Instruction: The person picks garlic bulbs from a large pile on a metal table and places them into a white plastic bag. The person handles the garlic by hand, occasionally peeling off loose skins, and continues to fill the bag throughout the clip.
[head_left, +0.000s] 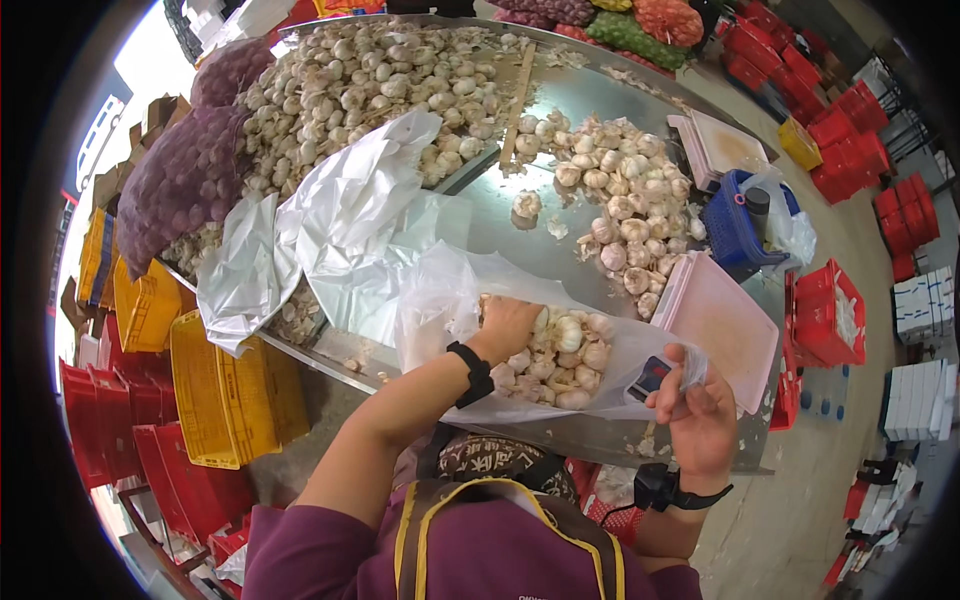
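Note:
A translucent plastic bag lies on the metal table in front of me, with several garlic bulbs gathered in its middle. My left hand rests at the left side of these bulbs. Its fingertips are hidden, so whether it grips a bulb does not show. On the right, my right hand is raised with fingers curled, pinching a bunched end of the bag. A small dark device shows beside its fingers. Behind the bag spreads a heap of cleaner garlic.
Unpeeled garlic is piled at the back left, bordered by a wooden strip. Crumpled plastic sheeting lies left. A pink-topped scale, another scale and a blue basket stand right. Yellow crates flank the table.

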